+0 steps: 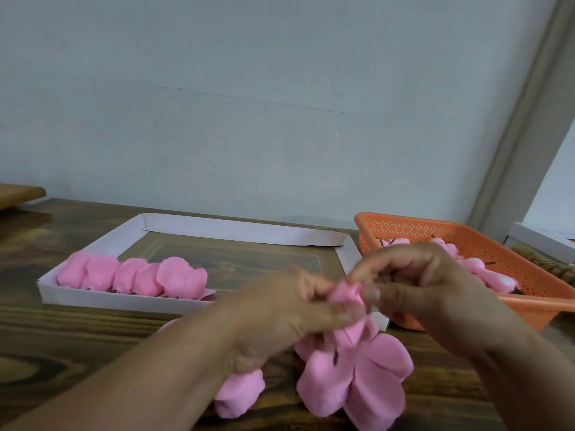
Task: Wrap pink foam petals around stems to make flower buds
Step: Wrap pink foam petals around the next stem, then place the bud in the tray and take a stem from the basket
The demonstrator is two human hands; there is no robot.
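The bud (pixel 347 292) is pinched by the curled fingers of the left hand (pixel 280 315) and right hand (pixel 429 290), apparently so the petal (pixel 357 377) stays wrapped.

**Around the work area**

A dark, wood-grained worktop (pixel 77 331) runs up to a pale blue-grey wall (pixel 249 104) marked by a thin crack line. At the far left edge sits the corner of a lighter wooden board (pixel 18 194). On the right a grey frame (pixel 522 126) slants upward, with a white box (pixel 541 241) and a brown woven object (pixel 550 265) below it.
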